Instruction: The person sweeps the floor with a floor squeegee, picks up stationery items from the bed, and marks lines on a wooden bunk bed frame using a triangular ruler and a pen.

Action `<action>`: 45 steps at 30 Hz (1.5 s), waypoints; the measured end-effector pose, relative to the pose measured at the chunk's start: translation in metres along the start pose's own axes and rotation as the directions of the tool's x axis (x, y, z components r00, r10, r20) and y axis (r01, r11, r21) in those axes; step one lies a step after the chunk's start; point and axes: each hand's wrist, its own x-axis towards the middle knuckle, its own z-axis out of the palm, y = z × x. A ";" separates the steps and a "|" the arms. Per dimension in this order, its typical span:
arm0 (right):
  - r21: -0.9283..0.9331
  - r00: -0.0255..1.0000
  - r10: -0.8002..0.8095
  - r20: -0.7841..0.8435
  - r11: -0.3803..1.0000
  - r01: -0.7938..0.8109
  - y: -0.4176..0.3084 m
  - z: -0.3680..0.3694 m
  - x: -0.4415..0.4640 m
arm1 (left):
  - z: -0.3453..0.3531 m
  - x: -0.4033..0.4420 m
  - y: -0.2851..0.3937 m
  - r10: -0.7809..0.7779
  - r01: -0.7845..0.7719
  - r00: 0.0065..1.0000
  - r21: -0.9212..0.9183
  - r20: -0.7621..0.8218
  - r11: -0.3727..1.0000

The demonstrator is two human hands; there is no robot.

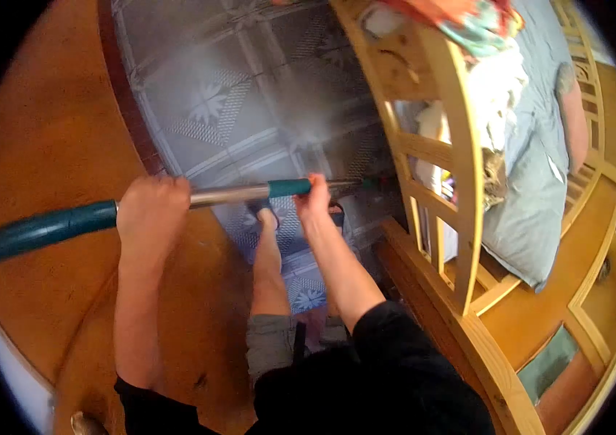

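A shiny metal pole [228,194] with dark green sleeves crosses in front of me, nearly level. My left hand [154,209] is closed around it beside the long green grip [47,232], which sticks out to the left. Farther along, my right hand [314,196] grips the pole at the end of the shorter green sleeve [288,188]. Past that hand the pole runs right toward the bed frame. Its far end is dark and blurred, so I cannot tell what is attached there.
On the right stands a wooden bed frame [467,181] with a grey-blue pillow [533,210] and crumpled cloths [496,87]. Grey patterned flooring [250,94] lies ahead, brown flooring [47,130] to the left. My legs [267,272] are below the pole.
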 end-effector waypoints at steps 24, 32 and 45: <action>-0.426 0.849 -0.463 -0.256 0.842 0.331 -0.008 -0.092 0.241 | 0.351 0.144 0.107 0.064 -0.105 0.994 -0.632 -0.088 0.768; -0.500 0.823 -0.532 -0.197 0.777 0.383 -0.028 -0.116 0.286 | 0.347 0.166 0.131 0.145 -0.081 0.988 -0.597 0.060 0.798; -0.613 0.884 -0.463 -0.064 0.718 0.331 -0.047 0.025 0.207 | 0.226 0.123 0.044 0.097 0.274 0.897 -0.714 0.432 0.644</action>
